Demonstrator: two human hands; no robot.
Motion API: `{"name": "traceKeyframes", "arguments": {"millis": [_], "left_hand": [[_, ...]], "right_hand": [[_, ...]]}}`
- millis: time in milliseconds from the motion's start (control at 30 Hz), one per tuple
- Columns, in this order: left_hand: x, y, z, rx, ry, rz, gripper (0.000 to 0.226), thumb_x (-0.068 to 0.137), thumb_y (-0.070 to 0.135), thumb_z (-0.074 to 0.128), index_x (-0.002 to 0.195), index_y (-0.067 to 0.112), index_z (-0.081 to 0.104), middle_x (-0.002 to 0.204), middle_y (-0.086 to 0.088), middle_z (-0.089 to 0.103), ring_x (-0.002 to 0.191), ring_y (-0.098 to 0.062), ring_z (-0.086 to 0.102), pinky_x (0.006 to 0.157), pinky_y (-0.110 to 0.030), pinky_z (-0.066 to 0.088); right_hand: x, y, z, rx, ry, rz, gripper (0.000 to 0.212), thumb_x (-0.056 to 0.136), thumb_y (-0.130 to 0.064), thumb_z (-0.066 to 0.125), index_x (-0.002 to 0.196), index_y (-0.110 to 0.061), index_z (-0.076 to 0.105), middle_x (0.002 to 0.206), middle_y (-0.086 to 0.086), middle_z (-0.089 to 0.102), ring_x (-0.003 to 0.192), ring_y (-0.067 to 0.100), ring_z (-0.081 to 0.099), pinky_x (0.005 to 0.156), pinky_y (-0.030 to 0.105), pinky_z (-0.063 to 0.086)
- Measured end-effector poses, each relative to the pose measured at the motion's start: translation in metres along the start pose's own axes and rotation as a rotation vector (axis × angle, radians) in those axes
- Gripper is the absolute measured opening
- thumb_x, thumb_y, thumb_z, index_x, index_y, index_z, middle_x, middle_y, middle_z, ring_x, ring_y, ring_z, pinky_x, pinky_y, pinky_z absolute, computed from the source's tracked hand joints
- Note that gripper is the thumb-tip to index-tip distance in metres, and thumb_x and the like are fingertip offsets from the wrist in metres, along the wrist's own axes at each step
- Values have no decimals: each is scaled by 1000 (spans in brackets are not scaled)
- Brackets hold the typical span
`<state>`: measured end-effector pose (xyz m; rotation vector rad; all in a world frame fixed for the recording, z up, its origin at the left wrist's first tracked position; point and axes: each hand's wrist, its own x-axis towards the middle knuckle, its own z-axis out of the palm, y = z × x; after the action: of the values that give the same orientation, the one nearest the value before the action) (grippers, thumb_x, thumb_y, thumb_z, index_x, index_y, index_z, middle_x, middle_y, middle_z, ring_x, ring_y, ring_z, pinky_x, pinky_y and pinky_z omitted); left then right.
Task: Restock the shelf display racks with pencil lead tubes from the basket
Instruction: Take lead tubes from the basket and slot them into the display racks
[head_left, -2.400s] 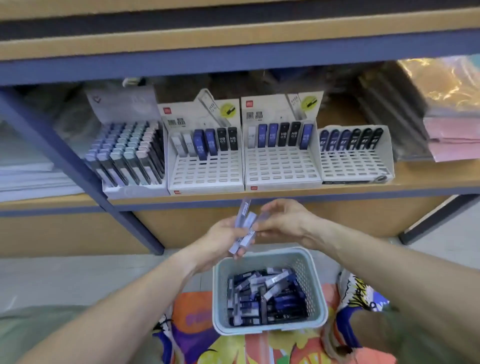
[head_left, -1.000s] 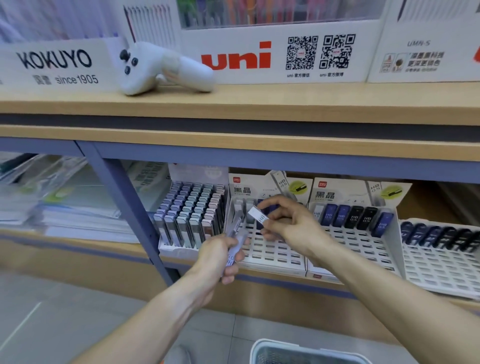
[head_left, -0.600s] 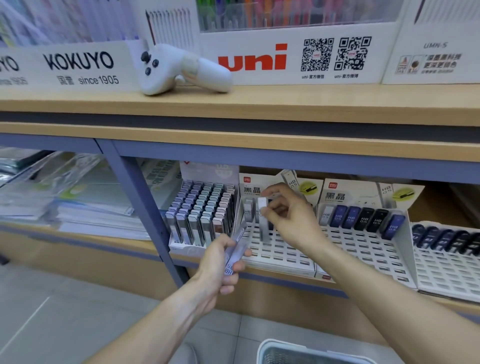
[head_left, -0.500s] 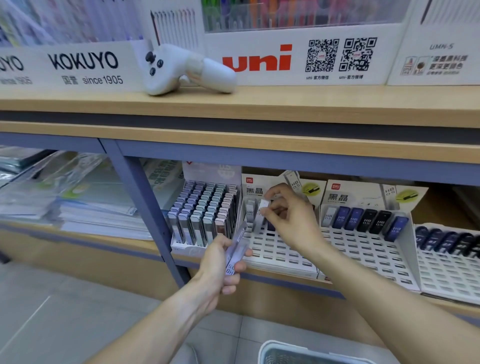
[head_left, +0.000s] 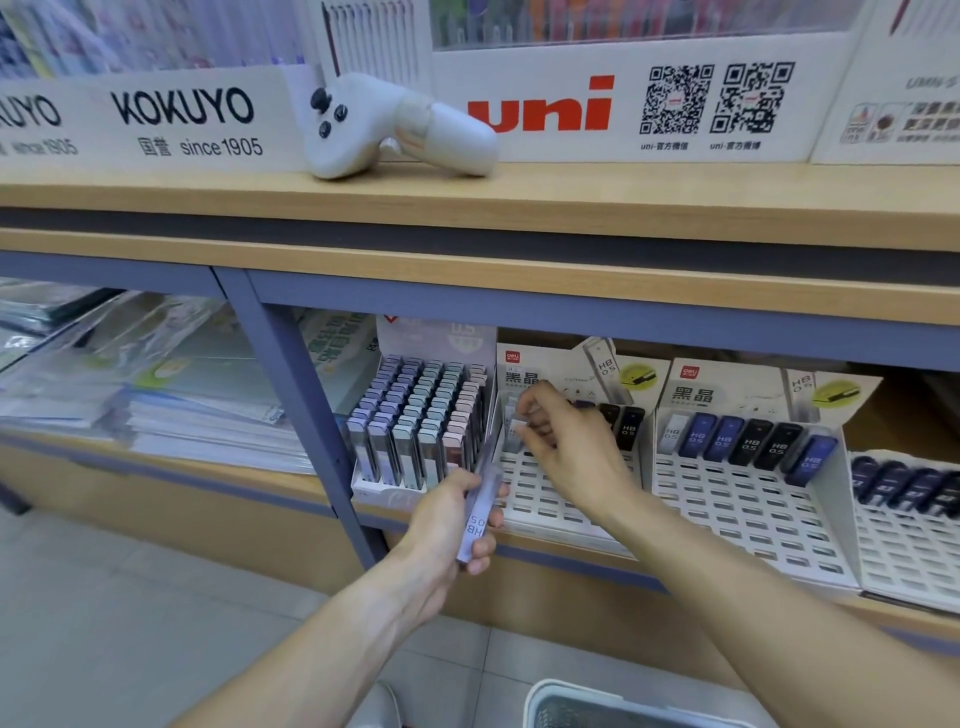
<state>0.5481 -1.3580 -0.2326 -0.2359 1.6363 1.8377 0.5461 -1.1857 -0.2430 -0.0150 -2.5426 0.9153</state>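
Right hand (head_left: 563, 447) at top row of white slotted display rack (head_left: 550, 499), fingers curled, pinching a pale lead tube (head_left: 515, 432) upright at the rack's left end. Left hand (head_left: 452, 514) below, gripping clear HB 0.5 tubes (head_left: 477, 519). Basket rim (head_left: 582, 699) at bottom edge.

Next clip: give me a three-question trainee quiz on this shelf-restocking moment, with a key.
1. True or false: the left hand holds nothing.
2. Which rack is the right hand working at? A) the full pastel rack B) the white slotted rack beside it C) the far-right rack
3. What lies on the upper shelf before the brand signs?

Key: 1 false, it grips spare lead tubes. 2 B. 3 A white handheld controller.
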Motion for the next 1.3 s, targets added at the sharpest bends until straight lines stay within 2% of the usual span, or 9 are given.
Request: {"name": "traceKeyframes", "arguments": {"millis": [133, 300, 400, 500, 667, 800, 1033, 1167, 1300], "left_hand": [[-1, 0, 1, 25, 12, 25, 29, 105, 21, 44, 107, 2, 65, 68, -7, 58, 43, -15, 36, 40, -23, 25], [3, -5, -2, 118, 1, 98, 20, 106, 25, 54, 115, 9, 62, 76, -8, 67, 46, -13, 41, 42, -24, 26], [2, -7, -2, 213, -19, 149, 20, 105, 30, 55, 115, 14, 64, 81, -6, 71, 47, -12, 43, 43, -23, 29], [1, -8, -1, 326, -45, 198, 21, 104, 34, 56, 115, 18, 66, 80, 0, 73, 49, -11, 43, 43, -19, 31], [-1, -10, 7, 341, -55, 268, 19, 98, 25, 67, 109, 10, 68, 80, -3, 73, 48, -11, 41, 42, -16, 31], [2, -6, 11, 125, -36, 225, 24, 91, 20, 75, 111, 8, 68, 90, -6, 77, 48, -10, 43, 41, -20, 28], [10, -7, 19, -67, 16, 221, 32, 83, 17, 82, 107, -1, 71, 85, -14, 61, 48, -10, 42, 38, -21, 30], [12, -8, 25, 1, 43, 239, 37, 79, 21, 86, 106, 1, 72, 78, -9, 65, 45, -9, 40, 39, -21, 28], [9, -7, 28, 8, 48, 218, 36, 77, 23, 87, 104, 3, 74, 78, -9, 71, 43, -10, 33, 41, -23, 26]], "right_hand": [[7, -2, 2, -117, 32, -85, 24, 94, -7, 65, 116, -17, 65, 106, 4, 71, 94, 24, 69, 83, 41, 58], [6, -4, 0, -265, -50, -71, 37, 94, -4, 60, 129, -12, 67, 120, 7, 53, 99, 28, 64, 86, 39, 55], [5, -9, -10, -133, 52, -21, 31, 97, -14, 61, 127, -19, 68, 110, 0, 60, 83, 14, 60, 80, 33, 53], [3, -16, -22, 168, -68, 195, 27, 96, -29, 68, 123, -30, 68, 95, -12, 69, 73, 1, 59, 74, 24, 50], [-11, -14, -39, 448, -165, 461, 15, 85, -16, 82, 99, -16, 76, 91, 11, 75, 72, 14, 69, 61, 19, 55], [-19, -9, -57, 621, -145, 570, 22, 80, -9, 85, 97, -3, 73, 86, 20, 75, 74, 23, 72, 75, 32, 62], [-40, -11, -58, 600, -409, 562, 31, 80, -12, 86, 104, -8, 67, 81, 8, 78, 70, 14, 68, 73, 31, 58], [-40, -15, -58, 644, -297, 545, 37, 84, -18, 83, 114, -13, 62, 90, 13, 77, 70, 17, 70, 69, 31, 59], [-37, -11, -59, 677, -297, 469, 44, 84, -6, 81, 122, -20, 62, 98, 15, 75, 85, 29, 75, 76, 37, 63]]}}
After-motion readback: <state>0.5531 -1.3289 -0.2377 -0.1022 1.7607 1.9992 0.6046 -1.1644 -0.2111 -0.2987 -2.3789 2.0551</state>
